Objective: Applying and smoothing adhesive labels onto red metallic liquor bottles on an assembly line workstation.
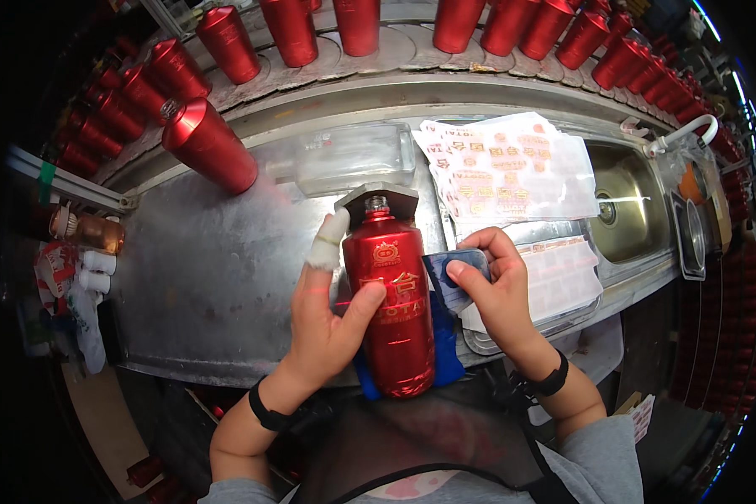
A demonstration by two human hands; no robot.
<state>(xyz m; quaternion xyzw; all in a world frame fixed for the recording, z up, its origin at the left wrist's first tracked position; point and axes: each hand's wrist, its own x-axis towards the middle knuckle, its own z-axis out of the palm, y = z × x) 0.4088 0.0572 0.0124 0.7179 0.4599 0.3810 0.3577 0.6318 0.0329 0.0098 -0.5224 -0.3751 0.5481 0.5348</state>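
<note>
A glossy red bottle (389, 323) with gold print lies on its back, its clear neck against a metal holder (399, 200) and its base toward me. Blue cloth (451, 357) shows under its lower end. My left hand (323, 315) grips the bottle's left side, thumb across its front; one fingertip wears a white cover (328, 239). Just right of the bottle, my right hand (500, 286) pinches a small flat blue-and-grey pad (454, 273) between thumb and fingers. The pad's left edge is close to the bottle; whether they touch I cannot tell.
Another red bottle (210, 147) stands on the metal table (193, 277). Printed sheets (512, 172) lie beyond my right hand, near a sink (638, 206) with a white tap (689, 130). A clear tray (357, 160) sits behind. Several red bottles (290, 34) line the curved conveyor (395, 50).
</note>
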